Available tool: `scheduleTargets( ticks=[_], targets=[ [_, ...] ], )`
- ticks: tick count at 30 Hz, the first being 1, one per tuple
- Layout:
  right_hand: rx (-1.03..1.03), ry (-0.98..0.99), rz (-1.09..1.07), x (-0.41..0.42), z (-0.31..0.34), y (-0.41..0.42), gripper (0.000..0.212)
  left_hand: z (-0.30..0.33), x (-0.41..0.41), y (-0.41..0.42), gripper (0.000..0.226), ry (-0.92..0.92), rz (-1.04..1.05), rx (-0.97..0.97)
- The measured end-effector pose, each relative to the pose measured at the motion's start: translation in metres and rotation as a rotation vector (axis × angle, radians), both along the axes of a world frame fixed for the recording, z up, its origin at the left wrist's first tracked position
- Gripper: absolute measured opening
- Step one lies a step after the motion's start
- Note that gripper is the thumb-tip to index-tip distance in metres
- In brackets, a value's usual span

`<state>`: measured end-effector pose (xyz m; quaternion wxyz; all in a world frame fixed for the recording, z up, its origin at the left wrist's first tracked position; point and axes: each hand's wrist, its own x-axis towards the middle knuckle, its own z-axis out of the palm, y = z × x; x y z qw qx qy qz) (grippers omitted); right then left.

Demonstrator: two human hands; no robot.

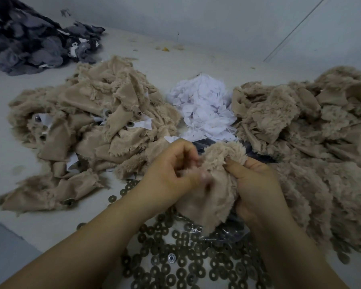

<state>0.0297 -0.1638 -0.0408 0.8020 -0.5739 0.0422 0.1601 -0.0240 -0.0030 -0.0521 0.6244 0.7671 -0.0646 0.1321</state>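
We see our left hand (171,174) and right hand (256,182) both pinching 1 tan plush piece (213,184) above washers (175,263) on the desk (19,163).

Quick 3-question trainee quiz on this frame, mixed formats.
1. True or false: the left hand and the right hand both hold the beige plush piece.
2. What lies between the left beige pile and the right beige pile? A) white scraps B) a metal tray C) red spools
3. Which small parts are scattered on the table nearest the person?
Key: 1 true; 2 A; 3 dark ring washers.
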Motion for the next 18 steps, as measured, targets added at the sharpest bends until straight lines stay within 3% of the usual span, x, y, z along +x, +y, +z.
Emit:
scheduleTargets(
  ticks=[3,6,7,12,18],
  targets=[
    [0.012,0.005,0.026,0.0003,0.0001,-0.0005,0.026,-0.0034,-0.0005,-0.0026,0.037,-0.024,-0.021,0.135],
    [0.020,0.000,0.039,0.0008,0.0006,-0.0009,0.025,-0.0034,0.0010,-0.0075,0.008,-0.034,0.055,0.084],
    [0.014,-0.005,0.036,0.0013,0.0001,-0.0010,0.025,-0.0025,0.0013,-0.0076,0.008,0.005,0.061,0.017],
    [-0.008,0.009,0.027,0.0020,-0.0022,0.0008,0.016,0.0007,0.0038,-0.0048,0.027,0.182,0.037,-0.286],
    [0.006,0.038,0.027,0.0023,-0.0025,0.0003,0.014,0.0033,0.0020,-0.0083,0.036,0.238,0.052,-0.280]
  ],
)
